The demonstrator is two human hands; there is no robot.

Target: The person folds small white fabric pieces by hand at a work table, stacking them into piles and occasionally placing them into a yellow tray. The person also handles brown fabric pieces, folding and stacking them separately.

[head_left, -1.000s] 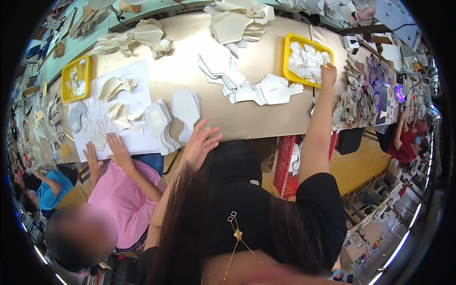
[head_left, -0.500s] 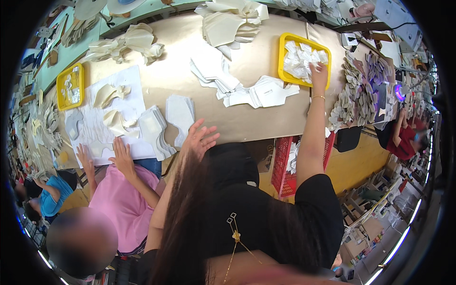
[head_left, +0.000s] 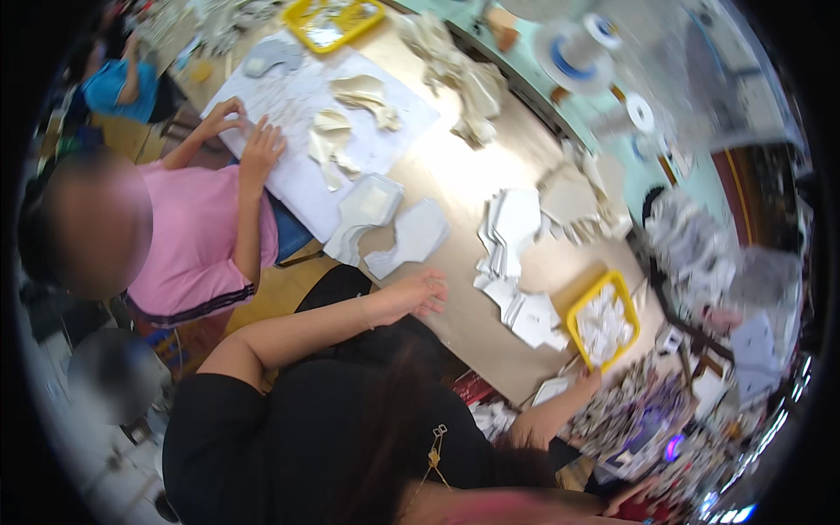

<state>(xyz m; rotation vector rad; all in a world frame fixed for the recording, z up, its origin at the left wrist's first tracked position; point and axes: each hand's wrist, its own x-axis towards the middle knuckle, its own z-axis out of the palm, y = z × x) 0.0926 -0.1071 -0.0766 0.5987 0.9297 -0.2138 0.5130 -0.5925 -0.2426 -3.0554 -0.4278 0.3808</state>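
My left hand [head_left: 413, 297] hovers over the near edge of the table, empty, its fingers loosely spread. Close beyond it lie two piles of pale grey cut pieces, a curved stack [head_left: 366, 210] and a flatter one [head_left: 411, 234]. At the right, my right hand [head_left: 588, 380] is by the near rim of a yellow tray [head_left: 629, 302] filled with small white pieces [head_left: 604, 324]. Blur and the small size hide its fingers. White cut pieces lie beside the tray in a stack [head_left: 514, 223] and a fanned row [head_left: 532, 317].
To my left a person in a pink shirt [head_left: 197, 227] has both hands at a white sheet [head_left: 271, 92] with cream pieces [head_left: 357, 90]. Another yellow tray [head_left: 374, 22] stands beyond. Thread cones [head_left: 582, 52] line the far side; piles of pieces [head_left: 626, 416] crowd the right.
The view has swung toward the left. My right hand has gone from over the pieces inside the yellow tray to its near rim. The co-worker's hands have shifted slightly.
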